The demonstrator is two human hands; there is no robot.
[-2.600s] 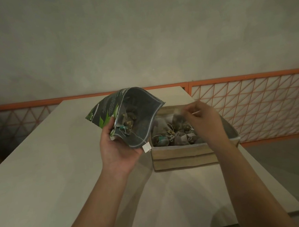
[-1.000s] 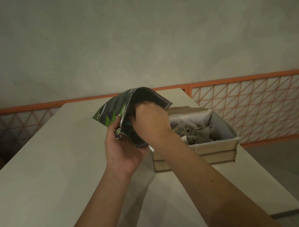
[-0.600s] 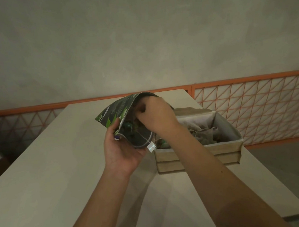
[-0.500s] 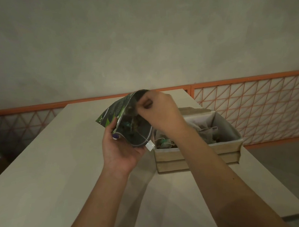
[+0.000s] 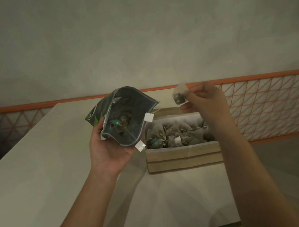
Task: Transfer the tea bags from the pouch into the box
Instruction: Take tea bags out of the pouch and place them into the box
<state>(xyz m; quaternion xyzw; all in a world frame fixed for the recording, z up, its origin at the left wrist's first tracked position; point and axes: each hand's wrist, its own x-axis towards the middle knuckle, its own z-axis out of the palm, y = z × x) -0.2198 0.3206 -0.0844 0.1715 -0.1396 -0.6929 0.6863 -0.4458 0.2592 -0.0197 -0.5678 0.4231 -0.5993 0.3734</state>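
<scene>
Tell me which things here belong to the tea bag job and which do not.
Job: pouch in left hand; tea bag pinched by right hand; box, tea bags inside.
Not job: table; orange railing; wall.

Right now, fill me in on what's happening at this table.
A person is moving tea bags from a pouch into a box. The left hand grips the open pouch, tilted mouth-up, with a few bags and two white tags showing at its mouth. The right hand pinches one tea bag held above the box. The box sits on the table and already holds a pile of tea bags.
</scene>
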